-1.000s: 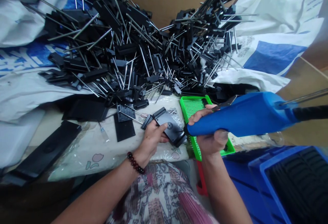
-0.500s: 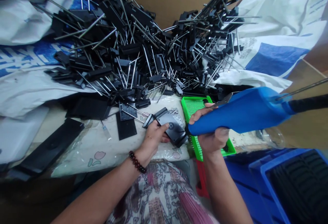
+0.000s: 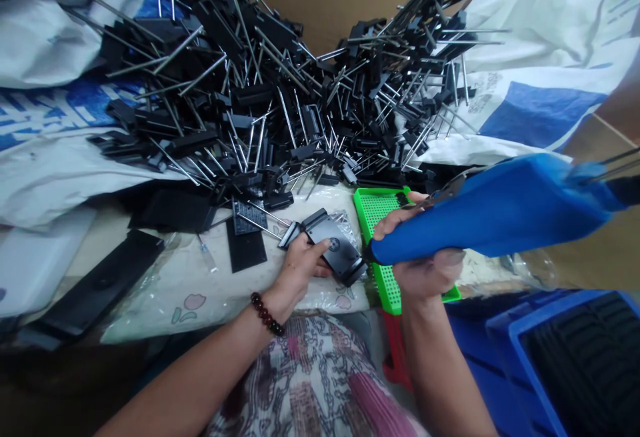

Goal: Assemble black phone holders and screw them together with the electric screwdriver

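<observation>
My left hand (image 3: 300,270) is shut on a black plastic bracket (image 3: 334,247), its thumb pressed on the bracket's round central mark. My right hand (image 3: 420,270) grips a blue-bodied power tool (image 3: 490,213), with fingers curled around it and a metal lever (image 3: 443,191) along the top. The tool's dark tip meets the bracket's near end at the right, and the contact point is partly hidden. A dark cable or rod (image 3: 625,190) runs off the tool's far end.
A large heap of black brackets with long metal screws (image 3: 280,103) lies ahead on white woven sacks (image 3: 540,23). A green perforated tray (image 3: 380,223) sits under my right hand. Flat black plates (image 3: 245,247) lie left; a blue crate (image 3: 550,357) stands lower right.
The blue tool's far end has swung upward and looks larger in view. The bracket and my left hand stay almost still, and the tool's tip remains at the bracket.
</observation>
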